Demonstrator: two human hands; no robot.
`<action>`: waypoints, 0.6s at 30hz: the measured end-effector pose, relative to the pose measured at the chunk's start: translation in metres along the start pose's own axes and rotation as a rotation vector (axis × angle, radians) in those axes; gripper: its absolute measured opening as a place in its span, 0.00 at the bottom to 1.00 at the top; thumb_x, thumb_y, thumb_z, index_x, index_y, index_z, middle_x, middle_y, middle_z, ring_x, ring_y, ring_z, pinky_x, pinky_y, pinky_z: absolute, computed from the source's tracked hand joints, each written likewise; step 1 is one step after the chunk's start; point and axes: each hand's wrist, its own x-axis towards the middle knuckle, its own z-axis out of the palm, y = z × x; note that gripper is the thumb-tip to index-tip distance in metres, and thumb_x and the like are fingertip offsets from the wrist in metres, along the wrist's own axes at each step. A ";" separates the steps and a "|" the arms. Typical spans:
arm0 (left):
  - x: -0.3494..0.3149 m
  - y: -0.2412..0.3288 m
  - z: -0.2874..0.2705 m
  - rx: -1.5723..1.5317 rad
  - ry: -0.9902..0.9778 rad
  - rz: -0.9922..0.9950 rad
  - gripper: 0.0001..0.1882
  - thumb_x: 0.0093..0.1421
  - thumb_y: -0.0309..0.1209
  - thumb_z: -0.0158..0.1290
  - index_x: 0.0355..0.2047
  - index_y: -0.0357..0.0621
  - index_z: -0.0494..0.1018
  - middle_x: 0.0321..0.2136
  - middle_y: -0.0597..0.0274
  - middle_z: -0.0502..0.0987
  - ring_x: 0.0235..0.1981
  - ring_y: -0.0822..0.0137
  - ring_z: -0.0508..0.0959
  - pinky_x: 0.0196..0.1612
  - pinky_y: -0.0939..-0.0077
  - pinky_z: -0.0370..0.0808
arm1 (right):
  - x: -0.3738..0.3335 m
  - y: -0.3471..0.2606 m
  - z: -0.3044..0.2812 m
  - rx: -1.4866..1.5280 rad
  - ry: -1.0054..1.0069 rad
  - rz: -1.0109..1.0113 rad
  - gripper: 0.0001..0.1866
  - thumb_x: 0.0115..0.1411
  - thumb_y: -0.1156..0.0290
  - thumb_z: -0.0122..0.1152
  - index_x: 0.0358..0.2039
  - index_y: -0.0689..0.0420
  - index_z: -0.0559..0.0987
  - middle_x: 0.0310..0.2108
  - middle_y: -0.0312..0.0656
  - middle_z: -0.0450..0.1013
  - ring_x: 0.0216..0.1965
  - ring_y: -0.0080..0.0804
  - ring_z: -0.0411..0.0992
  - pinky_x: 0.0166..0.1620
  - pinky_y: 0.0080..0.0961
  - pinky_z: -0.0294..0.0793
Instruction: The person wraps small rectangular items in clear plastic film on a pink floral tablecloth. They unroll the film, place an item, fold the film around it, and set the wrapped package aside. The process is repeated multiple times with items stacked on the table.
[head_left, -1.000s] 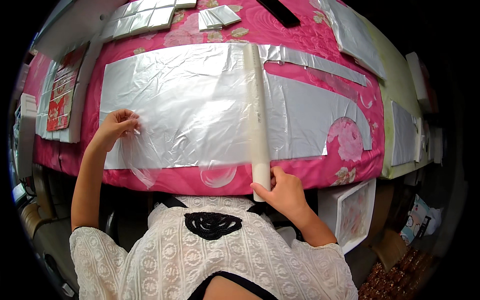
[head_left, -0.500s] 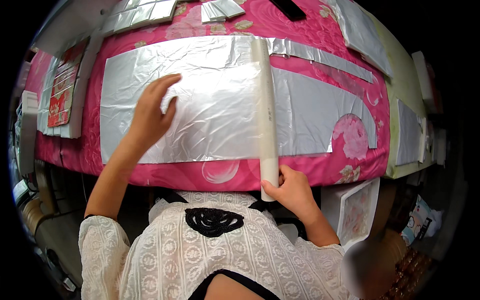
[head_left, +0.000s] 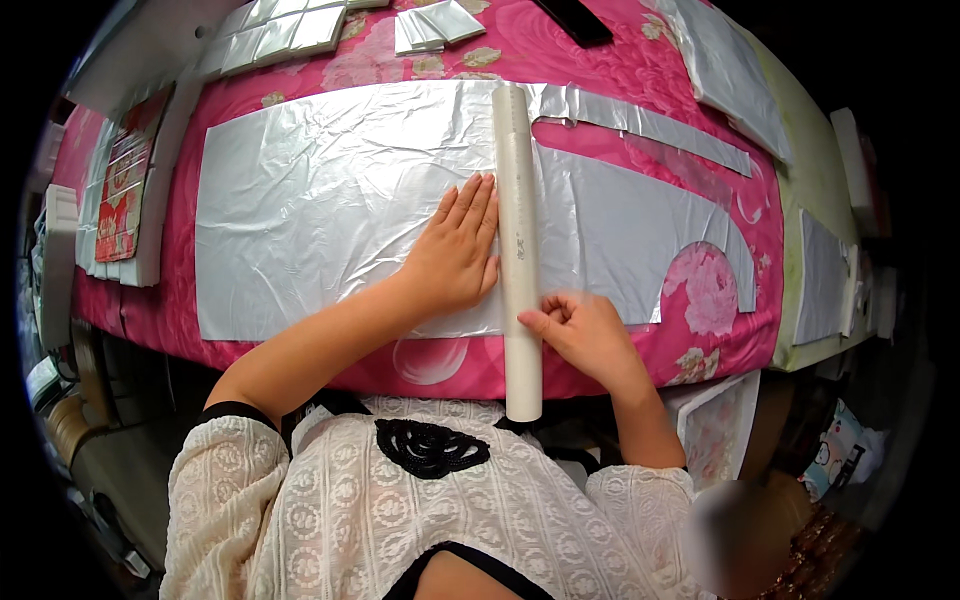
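One left hand (head_left: 455, 250), fingers straight, grasping nothing, apparently keeps the silver sheet (head_left: 285, 220) flat beside the tube (head_left: 518, 225). Right hand (head_left: 585, 338): fingers curled at the tube; grip unclear.

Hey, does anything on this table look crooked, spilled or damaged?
Nothing looks spilled or clearly damaged. The loose packets at the far side lie unevenly fanned, unlike the neat rows to their left. The silvery plastic is wrinkled, and the pale tube across it sticks out past the table's near edge.

No lettering can be read; the dark marks (head_left: 520, 247) on the pale roll (head_left: 518, 190) are too small to make out.
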 end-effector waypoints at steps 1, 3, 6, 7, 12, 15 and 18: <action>0.001 0.000 0.001 0.031 0.002 0.008 0.35 0.56 0.39 0.39 0.59 0.24 0.50 0.61 0.36 0.49 0.65 0.46 0.47 0.65 0.56 0.42 | 0.021 0.001 -0.006 0.093 0.005 -0.047 0.22 0.54 0.55 0.61 0.28 0.67 0.77 0.21 0.39 0.75 0.21 0.21 0.72 0.28 0.18 0.71; 0.002 0.000 0.001 0.031 0.009 0.009 0.35 0.57 0.39 0.38 0.59 0.23 0.50 0.61 0.36 0.49 0.65 0.46 0.47 0.65 0.56 0.42 | 0.060 -0.016 -0.025 0.083 -0.014 -0.067 0.23 0.57 0.53 0.57 0.30 0.66 0.77 0.23 0.39 0.75 0.25 0.21 0.73 0.29 0.18 0.73; 0.003 0.001 0.001 0.045 -0.008 0.006 0.35 0.57 0.40 0.37 0.59 0.23 0.49 0.61 0.35 0.49 0.65 0.45 0.47 0.65 0.56 0.42 | 0.123 -0.024 -0.042 0.376 -0.036 -0.063 0.22 0.60 0.54 0.54 0.32 0.64 0.77 0.28 0.39 0.75 0.27 0.21 0.73 0.33 0.17 0.73; 0.003 0.002 0.000 0.056 -0.018 -0.001 0.35 0.57 0.40 0.37 0.59 0.23 0.49 0.61 0.35 0.49 0.65 0.45 0.47 0.65 0.56 0.42 | 0.137 -0.027 -0.044 0.503 -0.063 -0.104 0.21 0.60 0.55 0.54 0.33 0.63 0.76 0.29 0.38 0.75 0.28 0.21 0.72 0.34 0.17 0.73; 0.003 0.004 -0.004 0.041 -0.043 -0.023 0.35 0.56 0.39 0.37 0.59 0.24 0.49 0.60 0.35 0.50 0.65 0.45 0.46 0.65 0.56 0.40 | 0.174 -0.042 -0.047 1.182 0.020 -0.158 0.16 0.62 0.63 0.50 0.43 0.64 0.71 0.37 0.43 0.72 0.40 0.29 0.71 0.44 0.24 0.71; 0.004 0.005 -0.010 0.049 -0.091 -0.031 0.36 0.55 0.38 0.38 0.59 0.24 0.48 0.61 0.36 0.48 0.65 0.46 0.45 0.65 0.57 0.39 | 0.198 -0.025 -0.064 1.563 0.122 -0.198 0.12 0.60 0.67 0.51 0.40 0.63 0.71 0.39 0.46 0.72 0.45 0.40 0.68 0.48 0.33 0.70; 0.004 0.004 -0.010 0.073 -0.122 -0.030 0.37 0.54 0.37 0.38 0.60 0.24 0.47 0.62 0.37 0.47 0.65 0.46 0.44 0.66 0.57 0.39 | 0.212 0.020 -0.123 1.708 0.229 -0.302 0.16 0.60 0.67 0.49 0.44 0.64 0.71 0.43 0.47 0.73 0.46 0.42 0.70 0.53 0.41 0.67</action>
